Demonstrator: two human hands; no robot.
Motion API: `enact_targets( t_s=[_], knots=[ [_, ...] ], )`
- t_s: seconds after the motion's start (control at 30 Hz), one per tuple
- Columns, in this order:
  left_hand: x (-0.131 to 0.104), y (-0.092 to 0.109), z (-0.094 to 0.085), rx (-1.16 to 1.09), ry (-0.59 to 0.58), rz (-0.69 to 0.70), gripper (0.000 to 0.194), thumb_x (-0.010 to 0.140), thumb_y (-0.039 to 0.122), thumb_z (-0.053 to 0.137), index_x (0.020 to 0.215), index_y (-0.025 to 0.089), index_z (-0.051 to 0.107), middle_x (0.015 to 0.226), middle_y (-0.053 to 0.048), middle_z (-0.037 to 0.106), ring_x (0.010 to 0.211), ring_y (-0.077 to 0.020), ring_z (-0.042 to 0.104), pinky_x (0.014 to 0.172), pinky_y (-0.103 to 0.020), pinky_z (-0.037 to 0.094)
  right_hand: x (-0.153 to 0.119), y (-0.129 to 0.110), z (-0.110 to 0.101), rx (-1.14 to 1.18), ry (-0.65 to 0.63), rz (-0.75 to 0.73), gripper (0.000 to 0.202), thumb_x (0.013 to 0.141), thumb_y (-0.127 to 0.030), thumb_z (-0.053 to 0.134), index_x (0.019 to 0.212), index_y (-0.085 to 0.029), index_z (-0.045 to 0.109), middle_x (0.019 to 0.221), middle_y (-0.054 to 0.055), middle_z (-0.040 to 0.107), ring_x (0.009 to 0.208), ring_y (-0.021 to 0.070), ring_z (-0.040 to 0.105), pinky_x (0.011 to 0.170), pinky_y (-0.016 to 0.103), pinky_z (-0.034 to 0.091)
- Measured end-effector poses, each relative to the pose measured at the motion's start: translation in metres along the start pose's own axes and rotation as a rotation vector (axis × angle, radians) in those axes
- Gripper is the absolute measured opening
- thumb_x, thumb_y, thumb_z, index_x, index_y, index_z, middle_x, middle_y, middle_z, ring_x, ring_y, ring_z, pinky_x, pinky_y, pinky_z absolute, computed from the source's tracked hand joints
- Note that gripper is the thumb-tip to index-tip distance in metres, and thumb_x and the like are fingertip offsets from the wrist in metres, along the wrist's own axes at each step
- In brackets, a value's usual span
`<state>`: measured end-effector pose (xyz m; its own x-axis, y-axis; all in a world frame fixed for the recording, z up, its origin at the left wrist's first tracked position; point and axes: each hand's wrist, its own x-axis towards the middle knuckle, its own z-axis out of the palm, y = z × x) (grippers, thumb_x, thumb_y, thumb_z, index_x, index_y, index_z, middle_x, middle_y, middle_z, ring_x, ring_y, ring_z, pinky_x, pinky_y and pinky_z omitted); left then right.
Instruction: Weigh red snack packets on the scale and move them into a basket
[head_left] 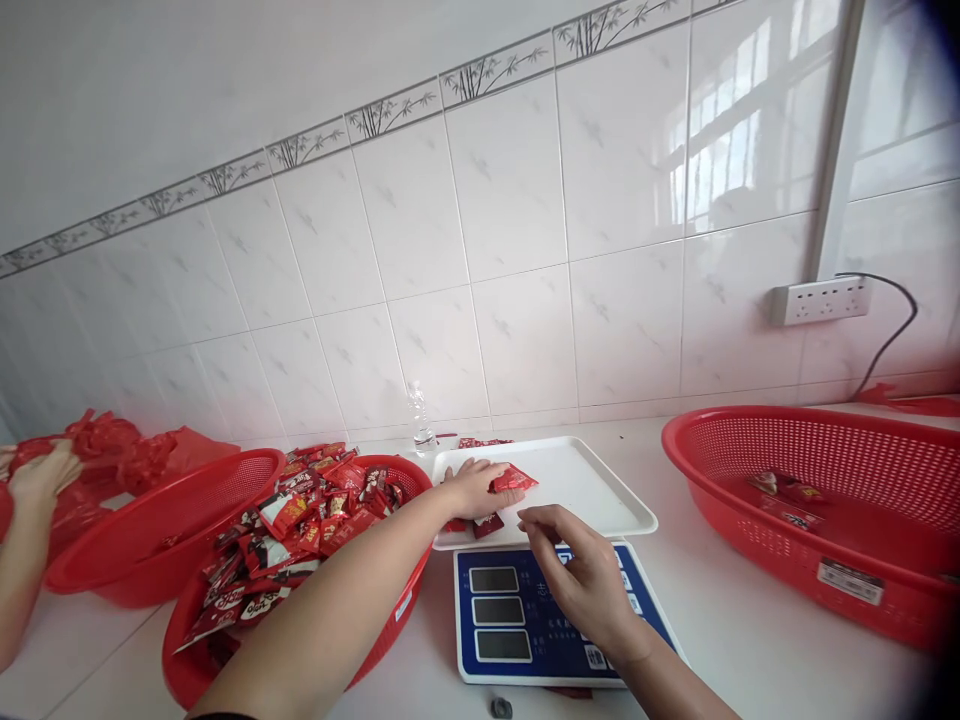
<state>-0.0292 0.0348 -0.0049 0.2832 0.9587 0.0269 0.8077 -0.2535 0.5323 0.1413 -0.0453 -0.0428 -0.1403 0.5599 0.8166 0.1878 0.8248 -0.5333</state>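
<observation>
The packet at my left hand is bright red. My tray is plain white, and the scale below it has a deep blue panel with white markings and grey displays. The heap of wrappers I see mixes red, dark maroon, white and touches of yellow. My right-hand basket is red, dotted with perforations. White wall tiles carry faint grey veining, their border a dark bamboo pattern.
</observation>
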Motion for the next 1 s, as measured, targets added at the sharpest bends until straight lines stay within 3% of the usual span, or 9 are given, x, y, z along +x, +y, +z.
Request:
enact_targets(
  t_s=[0.17,0.23,0.33,0.43,0.57,0.67,0.77,0.9,1.0],
  knots=[
    [0.002,0.0,0.002,0.064,-0.004,0.106,0.051,0.066,0.059,0.058,0.107,0.028,0.06,0.119,-0.004,0.056,0.112,-0.0293,0.045,0.098,-0.038,0.03,0.002,-0.001,-0.002,0.002,0.027,-0.001,0.013,0.085,-0.019,0.044,0.087,-0.02,0.056,0.074,0.002,0.064,0.064,0.0115,0.06,0.057,0.022,0.049],
    [0.0,0.003,-0.005,0.002,-0.033,0.164,0.045,0.073,0.06,0.049,0.092,0.022,0.065,0.105,-0.004,0.061,0.102,-0.0248,0.051,0.092,-0.032,0.036,0.003,-0.001,-0.003,-0.005,0.053,0.009,0.013,0.086,-0.02,0.044,0.086,-0.02,0.056,0.072,0.002,0.063,0.062,0.0116,0.059,0.056,0.022,0.048],
    [-0.005,0.009,-0.015,-0.123,0.009,0.16,0.054,0.084,0.058,0.03,0.078,0.017,0.064,0.095,-0.004,0.062,0.095,-0.0204,0.054,0.088,-0.028,0.038,0.003,0.003,-0.004,-0.028,0.095,0.041,0.012,0.086,-0.022,0.044,0.085,-0.02,0.056,0.07,0.002,0.062,0.06,0.0119,0.058,0.054,0.023,0.047],
    [-0.012,0.009,-0.019,-0.088,0.017,0.096,0.05,0.083,0.058,0.033,0.094,0.019,0.063,0.103,-0.004,0.062,0.098,-0.0209,0.053,0.089,-0.03,0.038,0.004,0.009,-0.004,-0.087,0.117,0.08,0.012,0.085,-0.024,0.046,0.086,-0.02,0.057,0.071,0.002,0.063,0.061,0.0122,0.057,0.053,0.023,0.046],
    [-0.018,0.005,-0.01,0.106,-0.055,0.1,0.059,0.073,0.064,0.048,0.118,0.026,0.055,0.123,-0.006,0.054,0.117,-0.0298,0.042,0.098,-0.04,0.028,0.005,0.011,-0.004,-0.146,0.121,0.126,0.015,0.085,-0.027,0.046,0.087,-0.02,0.059,0.074,0.003,0.064,0.061,0.0126,0.055,0.051,0.023,0.045],
    [-0.018,0.006,-0.006,0.114,-0.103,0.129,0.063,0.065,0.063,0.059,0.118,0.029,0.055,0.122,-0.006,0.054,0.116,-0.0312,0.043,0.098,-0.041,0.03,0.006,0.01,-0.005,-0.152,0.123,0.148,0.017,0.085,-0.029,0.045,0.086,-0.019,0.059,0.073,0.003,0.064,0.058,0.0129,0.055,0.048,0.023,0.045],
    [-0.02,0.011,-0.012,-0.001,-0.168,0.179,0.051,0.071,0.058,0.057,0.111,0.026,0.06,0.12,-0.005,0.055,0.112,-0.0254,0.049,0.096,-0.033,0.035,0.007,0.012,-0.006,-0.218,0.126,0.142,0.019,0.086,-0.031,0.044,0.087,-0.02,0.06,0.076,0.004,0.066,0.062,0.0147,0.058,0.049,0.024,0.046],
    [-0.031,0.017,-0.035,-0.06,-0.11,0.07,0.053,0.078,0.054,0.049,0.122,0.024,0.05,0.132,-0.004,0.047,0.12,-0.0219,0.043,0.1,-0.03,0.031,0.007,0.026,-0.005,-0.489,0.034,0.075,0.025,0.087,-0.031,0.041,0.1,-0.021,0.06,0.093,0.007,0.068,0.087,0.022,0.062,0.073,0.037,0.049],
    [-0.045,0.014,-0.058,0.102,-0.265,0.024,0.077,0.068,0.056,0.06,0.133,0.021,0.039,0.141,-0.006,0.037,0.126,-0.0255,0.036,0.103,-0.034,0.027,0.006,0.034,-0.002,-0.672,-0.118,0.072,0.033,0.088,-0.034,0.039,0.112,-0.02,0.057,0.105,0.008,0.067,0.109,0.0267,0.054,0.096,0.051,0.034]
  ],
)
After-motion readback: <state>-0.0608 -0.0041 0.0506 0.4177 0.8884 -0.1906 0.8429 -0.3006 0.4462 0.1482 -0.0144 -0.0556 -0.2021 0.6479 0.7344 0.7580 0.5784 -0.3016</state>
